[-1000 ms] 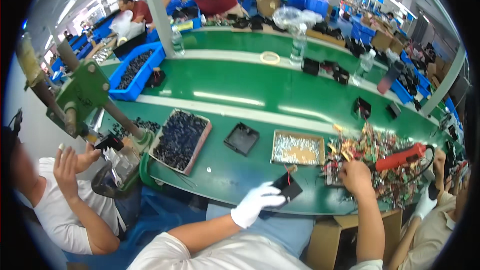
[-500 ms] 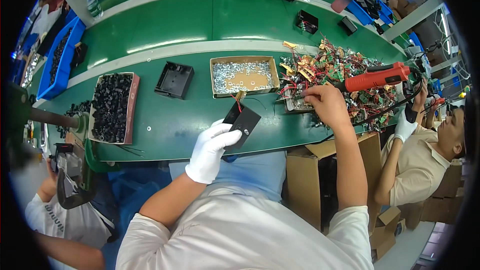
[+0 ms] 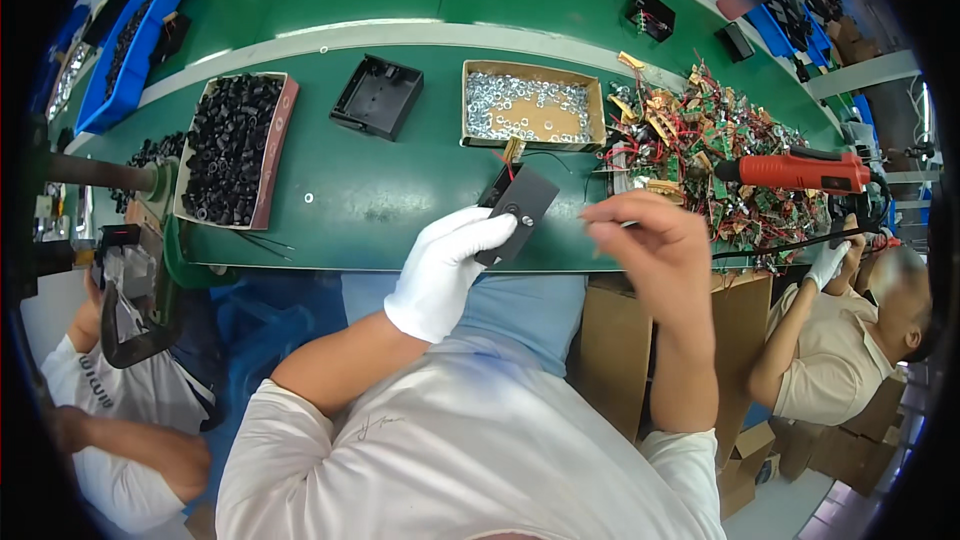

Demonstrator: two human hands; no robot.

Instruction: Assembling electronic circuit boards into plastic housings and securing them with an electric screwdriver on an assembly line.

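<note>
My left hand, in a white glove, grips a black plastic box above the table's near edge. The box is tilted, with a small silver fastener on its face. Red wire and a tan-yellow piece stick out at its top. My bare right hand is just right of the box, apart from it, thumb and forefinger pinched together. Whatever sits between those fingertips is too small to name. Beyond the box stands a shallow carton of small silver nuts or washers.
At right lies a heap of wired circuit boards, with a red power screwdriver over it. An open black case and a carton of black parts stand left. A metal clamp is at far left. Co-workers sit on both sides.
My right hand has come away from the circuit-board heap, back toward the black box, fingers pinched. The left hand still holds the box. The whole view has shifted.
</note>
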